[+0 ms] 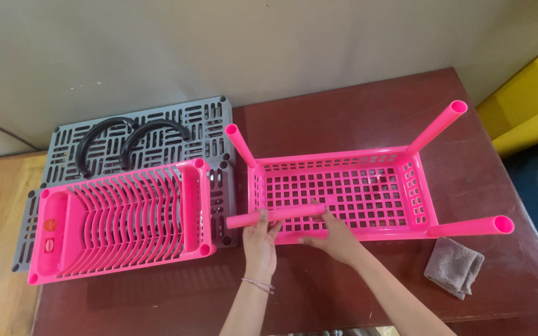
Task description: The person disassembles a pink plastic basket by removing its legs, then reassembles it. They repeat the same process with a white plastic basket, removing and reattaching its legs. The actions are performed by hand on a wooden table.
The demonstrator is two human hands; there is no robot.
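three legs stand in the pink basket's corners; i'm on the fourth; left grip clamped on the loose leg, right grip fingers apart, steadying the rim beside it; dish rack, grey shelves wait unjoined left of my grips.

A bright pink basket with a square-grid lattice is showing hot pink tube legs, and another pink tube is matching it. The dish tray beside it is glowing the same pink, patterned with curved ribs. Grey panels underneath are displaying a woven slot pattern, with two black arched handles on top. The table is looking dark reddish brown, the folded cloth greyish brown
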